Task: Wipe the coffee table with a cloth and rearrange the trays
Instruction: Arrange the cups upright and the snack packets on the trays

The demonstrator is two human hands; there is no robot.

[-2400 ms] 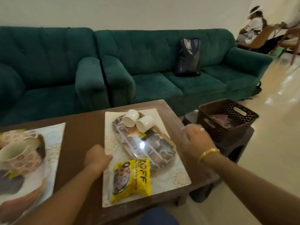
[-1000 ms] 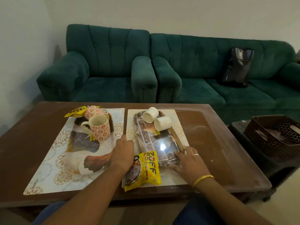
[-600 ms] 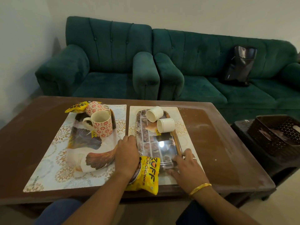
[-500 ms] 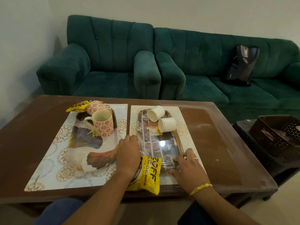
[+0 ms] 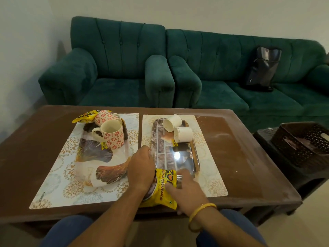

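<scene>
Two patterned placemats lay side by side on the brown worktop, each carrying a tray. The left tray, printed with feathers, sat on the left placemat. It held an upright floral mug, a second floral mug on its side behind it, and a small yellow packet at its far end.

The right tray was glossy and lay lengthwise on the right placemat. Two white cups lay tipped over at its far end – one behind the other. A yellow snack packet overlapped the tray's near end and reached the worktop's front edge.

The left hand held the right tray at its left rim, fingers curled down over the edge. The right hand, a gold bangle on its wrist, lay over the snack packet with the thumb on the wrapper and the fingers reaching the tray's near rim – whether it gripped or only pressed could not be told.

Behind the worktop stood a green armchair and a green sofa, a black bag propped on the sofa seat. To the right, a brown perforated basket rested on a dark stool, with something pinkish inside, too dim to make out.
</scene>
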